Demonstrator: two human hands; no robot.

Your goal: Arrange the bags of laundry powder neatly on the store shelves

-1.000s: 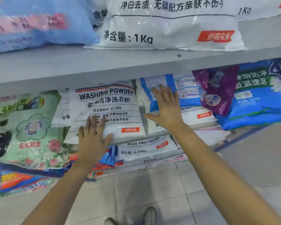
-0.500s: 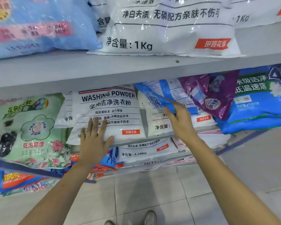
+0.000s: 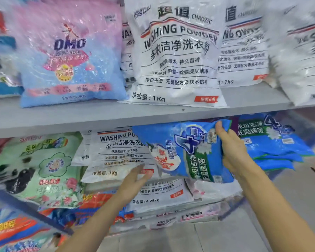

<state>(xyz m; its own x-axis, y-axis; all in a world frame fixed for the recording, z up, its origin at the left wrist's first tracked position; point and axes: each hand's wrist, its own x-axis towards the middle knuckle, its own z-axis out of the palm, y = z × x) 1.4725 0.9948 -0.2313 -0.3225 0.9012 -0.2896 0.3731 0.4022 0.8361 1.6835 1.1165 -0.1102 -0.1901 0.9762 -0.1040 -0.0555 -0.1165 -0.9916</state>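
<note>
Now my right grip point(image 3: 233, 151) has lifted the blue bag point(image 3: 185, 153) it was only pressing a second ago; its fingers curl round the bag's top edge and hold it turned sideways before the shelf. My left grip point(image 3: 135, 180), fingers relaxed, touches the white bag point(image 3: 116, 155) just left. Just right of my right grip lie matching blue bags point(image 3: 275, 142); I judge it belongs there.

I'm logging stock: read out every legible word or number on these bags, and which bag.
"OMO": pink bag.
"CHAOZHI", "WASHING POWDER", "1Kg": top white bag.
"WASHING", "1Kg": middle white bag.
"4.28Kg": low white bag.
"4": blue bag, held by right hand.
Fine print: blurred.
</note>
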